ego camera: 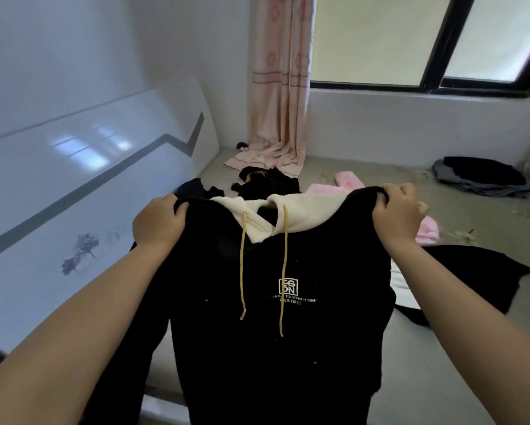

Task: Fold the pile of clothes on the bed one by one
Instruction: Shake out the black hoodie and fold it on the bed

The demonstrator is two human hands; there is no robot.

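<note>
I hold a black hoodie (272, 348) up in front of me by its shoulders. It has a cream hood and two yellow drawstrings hanging down its chest above a small white logo. My left hand (159, 222) grips the left shoulder and my right hand (398, 213) grips the right shoulder. The hoodie's body hangs down over the bed (472, 348) and hides what lies under it. Behind it on the bed lie a pile of dark clothes (269, 180) and a pink garment (349, 182).
A black garment (460, 271) lies on the bed at the right. A dark folded stack (484, 177) sits at the far right under the window. A glossy white headboard (73, 185) runs along the left. A pink curtain (279, 96) hangs at the back.
</note>
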